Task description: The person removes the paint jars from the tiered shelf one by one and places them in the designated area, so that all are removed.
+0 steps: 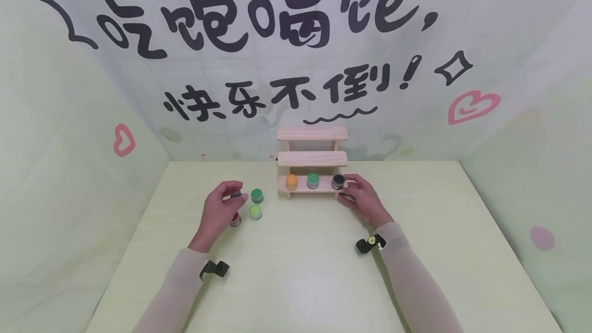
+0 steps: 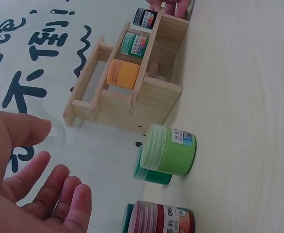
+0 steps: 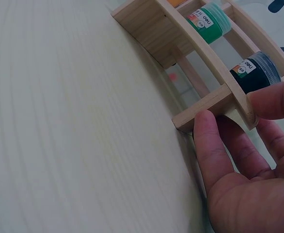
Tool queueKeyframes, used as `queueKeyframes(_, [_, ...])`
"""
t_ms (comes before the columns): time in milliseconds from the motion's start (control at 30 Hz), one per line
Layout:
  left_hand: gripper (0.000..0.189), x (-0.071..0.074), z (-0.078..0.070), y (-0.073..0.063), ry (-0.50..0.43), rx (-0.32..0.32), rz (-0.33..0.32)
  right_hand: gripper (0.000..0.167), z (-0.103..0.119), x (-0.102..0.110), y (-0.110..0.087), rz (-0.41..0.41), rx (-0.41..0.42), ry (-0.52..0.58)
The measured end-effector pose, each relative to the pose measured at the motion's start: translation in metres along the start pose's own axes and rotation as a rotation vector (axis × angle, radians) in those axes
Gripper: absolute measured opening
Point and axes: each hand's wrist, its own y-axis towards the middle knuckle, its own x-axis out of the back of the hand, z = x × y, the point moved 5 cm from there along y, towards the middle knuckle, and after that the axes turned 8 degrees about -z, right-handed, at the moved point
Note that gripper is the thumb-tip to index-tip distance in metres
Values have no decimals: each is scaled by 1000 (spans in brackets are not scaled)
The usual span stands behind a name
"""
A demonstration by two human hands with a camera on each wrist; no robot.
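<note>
My left hand (image 1: 222,207) hovers by a group of paint jars, its fingers loosely bent and holding nothing in the left wrist view. Around it stand a red jar (image 2: 168,218), a light green jar (image 2: 173,150) and a green jar (image 1: 257,196); a dark-topped jar (image 1: 236,195) is mostly hidden behind the fingers. At the wooden tiered rack (image 1: 312,159), my right hand (image 1: 365,202) grips the right end, thumb on the lowest shelf's tip and a finger against the leg. That shelf carries an orange jar (image 1: 291,182), a green jar (image 1: 313,181) and a black jar (image 3: 251,75).
The pale wood-grain table (image 1: 296,271) runs under both arms. Behind the rack hangs a white cloth backdrop (image 1: 259,66) with black lettering, and cloth also closes in both sides. The rack's two upper shelves (image 1: 312,158) hold no jars.
</note>
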Motion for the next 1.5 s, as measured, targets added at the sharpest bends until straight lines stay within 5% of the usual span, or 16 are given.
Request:
queueKeyframes(833, [40,-61,-39,14,-122,-88,83,29,2,-1,-1,19,4,19])
queueKeyframes(1300, [43,-100,-47,19,-123,-84,143,33,-1,2,1,20,0,8])
queueKeyframes(1500, [42,-110,-44,21,-82,-74,120,32,-2,2,3,14,0,8])
